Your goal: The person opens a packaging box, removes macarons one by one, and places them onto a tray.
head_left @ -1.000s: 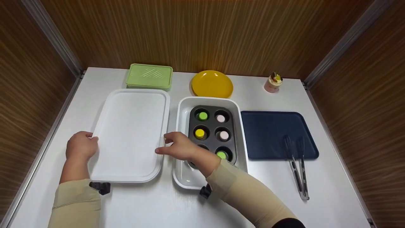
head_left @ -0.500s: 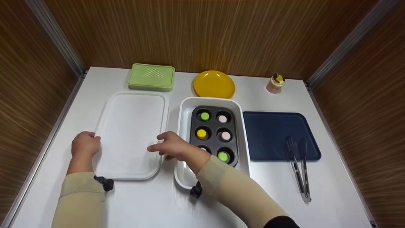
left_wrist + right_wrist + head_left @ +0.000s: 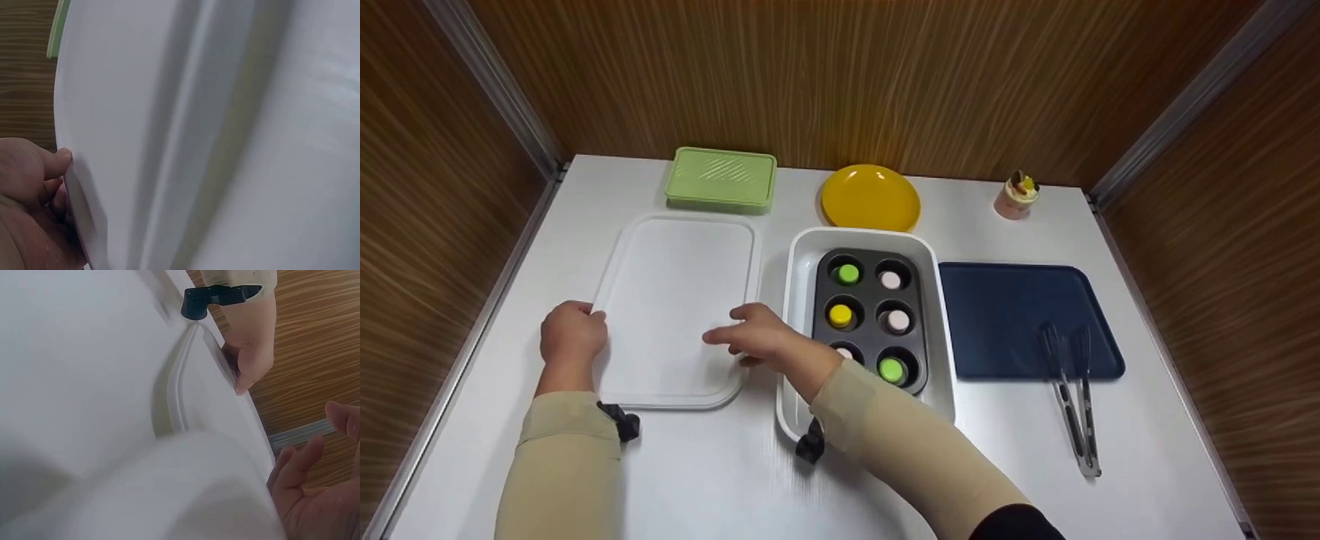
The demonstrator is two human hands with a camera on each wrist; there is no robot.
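Wood-grain walls (image 3: 810, 75) enclose a white table (image 3: 697, 480). Over its left part I observe the white lid (image 3: 675, 300). The right arm (image 3: 900, 431) obscures part of the bin (image 3: 877, 234) and, inside it, part of the tin (image 3: 868, 296). The left hand (image 3: 574, 331) pinches the lid's left edge; the right hand (image 3: 757, 334) is at its right edge, fingers spread, contact unconfirmed.

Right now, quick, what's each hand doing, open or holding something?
Left hand: closed, holding the white lid by its left edge.
Right hand: open, at the lid's right edge; whether it touches cannot be told.
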